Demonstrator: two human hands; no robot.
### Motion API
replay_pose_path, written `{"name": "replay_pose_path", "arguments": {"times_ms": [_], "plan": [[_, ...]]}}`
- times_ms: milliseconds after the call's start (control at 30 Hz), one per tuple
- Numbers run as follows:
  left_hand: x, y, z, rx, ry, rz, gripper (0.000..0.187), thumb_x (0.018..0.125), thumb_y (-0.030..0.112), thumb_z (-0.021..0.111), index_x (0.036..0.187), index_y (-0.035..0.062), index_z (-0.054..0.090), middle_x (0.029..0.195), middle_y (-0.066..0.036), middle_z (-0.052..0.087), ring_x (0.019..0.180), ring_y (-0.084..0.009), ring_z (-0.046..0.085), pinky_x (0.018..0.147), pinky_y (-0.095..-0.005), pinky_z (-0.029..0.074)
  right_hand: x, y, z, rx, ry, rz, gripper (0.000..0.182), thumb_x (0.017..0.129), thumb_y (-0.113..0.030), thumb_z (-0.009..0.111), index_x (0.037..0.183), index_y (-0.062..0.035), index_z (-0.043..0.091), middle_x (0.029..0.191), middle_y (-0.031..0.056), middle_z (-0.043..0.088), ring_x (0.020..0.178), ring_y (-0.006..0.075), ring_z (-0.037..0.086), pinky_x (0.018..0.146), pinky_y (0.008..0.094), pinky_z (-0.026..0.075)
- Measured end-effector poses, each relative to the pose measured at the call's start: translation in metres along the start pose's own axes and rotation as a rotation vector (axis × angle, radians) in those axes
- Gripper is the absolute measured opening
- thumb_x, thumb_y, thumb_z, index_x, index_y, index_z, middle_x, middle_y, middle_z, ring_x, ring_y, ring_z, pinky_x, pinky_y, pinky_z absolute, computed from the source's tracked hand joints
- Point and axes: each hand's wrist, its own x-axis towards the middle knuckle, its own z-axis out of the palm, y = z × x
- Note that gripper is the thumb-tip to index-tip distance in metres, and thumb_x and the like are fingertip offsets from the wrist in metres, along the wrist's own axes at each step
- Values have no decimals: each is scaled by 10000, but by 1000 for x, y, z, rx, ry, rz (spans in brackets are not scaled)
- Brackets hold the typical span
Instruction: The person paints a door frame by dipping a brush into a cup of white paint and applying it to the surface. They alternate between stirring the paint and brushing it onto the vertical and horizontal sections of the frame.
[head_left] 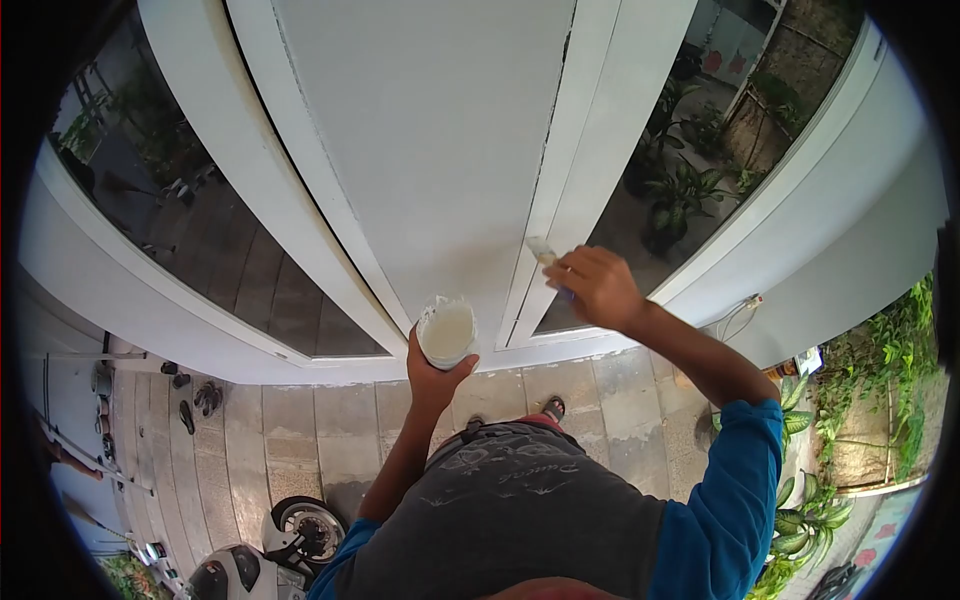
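Note:
A white tub of pale paint is held from below and around its side by my left hand, in front of the white door. Paint is smeared on the tub's rim. To the right, my right hand has its fingers closed round the handle of a paintbrush. The brush's pale bristles point up and left, at the white frame strip along the panel's right edge; whether they touch it I cannot tell.
Dark glass panes flank the door. Stone tiles cover the ground. A motorcycle stands at the lower left, near sandals. Green plants and a coiled cable are at the right.

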Motion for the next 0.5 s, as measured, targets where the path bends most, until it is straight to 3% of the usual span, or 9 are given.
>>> {"name": "replay_pose_path", "arguments": {"times_ms": [167,233,300,400,500], "plan": [[-3,-1,0,59,17,19,829,680,90,906,1386,17,479,1241,-123,636,1146,-235,633,994,-386,505,100,12,-118,3,280,120,206,826,-29,789,1025,-41,738,812,114,658,698,279,647,598,366,513],[2,-1,0,72,8,24,831,678,93,908,1386,17,479,1240,-125,637,1145,-236,634,994,-386,505,122,21,-143,-67,382,55,234,811,-23,803,1036,-44,741,852,112,674,685,270,649,585,367,517],[-2,2,1,92,-11,-10,838,679,100,909,1390,15,474,1242,-127,637,1148,-236,636,995,-386,506,131,28,-150,-264,549,-218,279,788,-13,815,1054,-56,742,909,110,691,696,266,648,589,369,526],[-5,1,3,97,24,-12,832,681,99,908,1387,14,476,1241,-125,638,1149,-236,636,994,-386,506,97,23,-112,-484,387,-338,296,760,-48,782,1053,-55,737,971,127,698,681,193,632,536,323,484],[-7,-3,7,38,57,-8,835,683,102,909,1389,14,471,1239,-126,638,1149,-237,636,994,-386,506,43,12,-46,-378,158,-311,294,745,-85,738,1036,-41,720,1015,144,681,724,171,628,554,303,481]]}}
